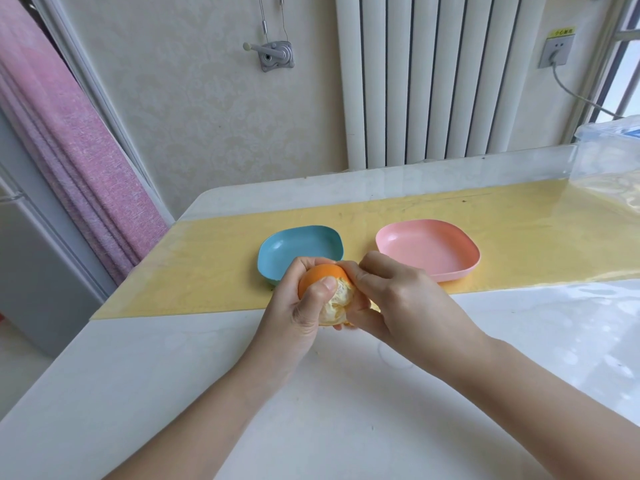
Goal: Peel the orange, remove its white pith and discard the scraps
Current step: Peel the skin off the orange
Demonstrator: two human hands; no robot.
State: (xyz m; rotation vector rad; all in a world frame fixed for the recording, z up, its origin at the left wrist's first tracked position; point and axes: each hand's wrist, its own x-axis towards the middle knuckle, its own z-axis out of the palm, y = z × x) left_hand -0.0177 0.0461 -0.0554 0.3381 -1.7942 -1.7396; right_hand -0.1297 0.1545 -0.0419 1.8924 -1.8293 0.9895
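A white radiator (429, 77) stands against the cream patterned wall (194, 98), pink curtain (69, 140) at left.

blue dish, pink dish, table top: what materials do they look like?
Blue dish: probably matte moulded plastic; even colour, rounded rim, no glaze shine.
Pink dish: same look, likely the same plastic, though a matte composite can't be ruled out.
Table top: glossy white surface with window reflections; the yellow strip seems to lie under a clear glass or vinyl cover.
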